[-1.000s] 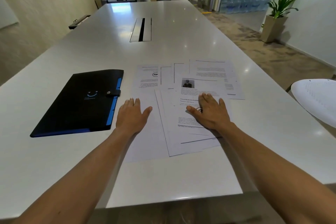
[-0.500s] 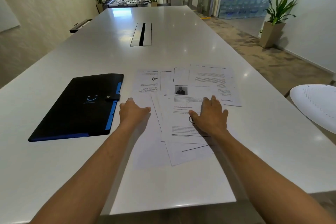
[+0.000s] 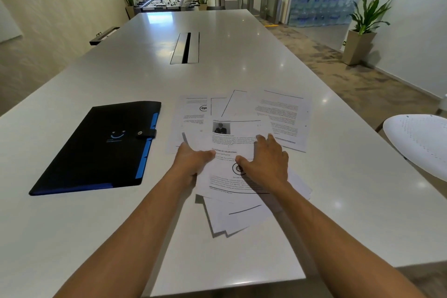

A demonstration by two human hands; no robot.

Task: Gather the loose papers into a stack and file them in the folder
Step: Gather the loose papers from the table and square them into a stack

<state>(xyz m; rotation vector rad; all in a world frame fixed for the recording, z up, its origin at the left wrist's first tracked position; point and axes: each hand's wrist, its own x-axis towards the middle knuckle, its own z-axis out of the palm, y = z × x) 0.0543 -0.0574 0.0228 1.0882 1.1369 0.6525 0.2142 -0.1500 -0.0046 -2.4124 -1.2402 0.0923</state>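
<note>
Several printed loose papers (image 3: 242,133) lie overlapped on the white table (image 3: 242,60), just right of centre. The top sheet carries a small photo. More sheets fan out behind it (image 3: 283,113) and stick out below my wrists (image 3: 232,220). My left hand (image 3: 191,159) grips the left edge of the near sheets, thumb on top and fingers underneath. My right hand (image 3: 266,162) lies flat on the same pile, fingers at its right side. A black folder (image 3: 101,147) with a blue edge lies shut to the left, its snap strap fastened, apart from the papers.
A cable slot (image 3: 186,48) runs along the table's middle, farther back. A white perforated chair (image 3: 420,143) stands at the right edge. The table's front edge (image 3: 227,285) is close below my forearms. A potted plant (image 3: 362,31) stands on the floor at the right.
Both hands have moved toward each other, pushing the near sheets into a tighter pile. My left hand went from lying flat on the table to gripping the sheets' left edge.
</note>
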